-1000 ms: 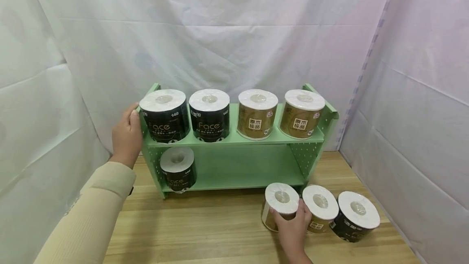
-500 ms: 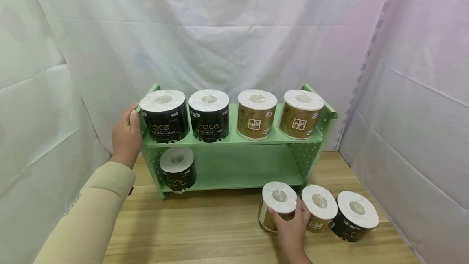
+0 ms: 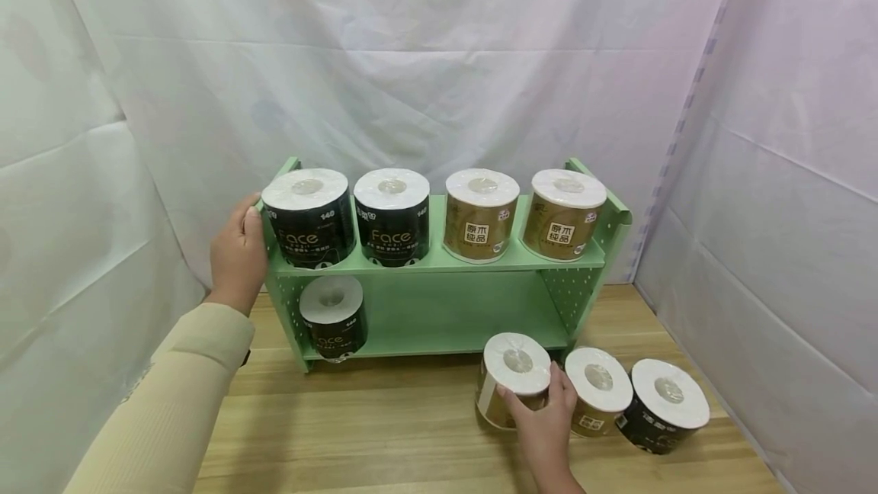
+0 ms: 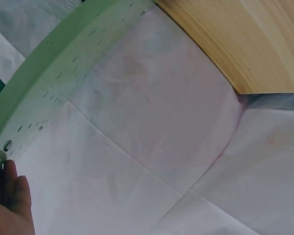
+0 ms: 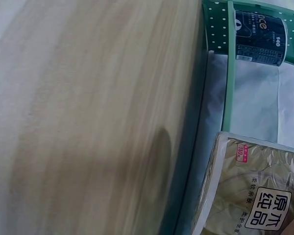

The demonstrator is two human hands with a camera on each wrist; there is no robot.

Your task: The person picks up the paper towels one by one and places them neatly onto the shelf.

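Note:
My right hand (image 3: 546, 425) grips a brown-wrapped toilet paper roll (image 3: 516, 372) between thumb and fingers, just in front of the green shelf (image 3: 453, 311). Its printed label side fills the lower right corner of the right wrist view, as a brown wrapper (image 5: 257, 196). My left hand (image 3: 238, 254) holds the upper left side of the shelf, thumb in front. In the left wrist view, fingertips (image 4: 20, 191) meet the edge of the perforated side panel (image 4: 54, 63). Two black-wrapped rolls (image 3: 391, 219) and two brown rolls (image 3: 482, 219) stand on the top tier.
One black roll (image 3: 332, 319) stands at the left of the lower tier. Right of my right hand, a brown roll (image 3: 597, 391) and a black roll (image 3: 661, 406) stand on the wooden table (image 3: 370, 433). White cloth (image 3: 439, 59) hangs behind and at both sides.
The right hand has moved the brown roll slightly left and up toward the shelf, widening its gap from the neighbouring brown roll. The left hand has stayed at the shelf's side.

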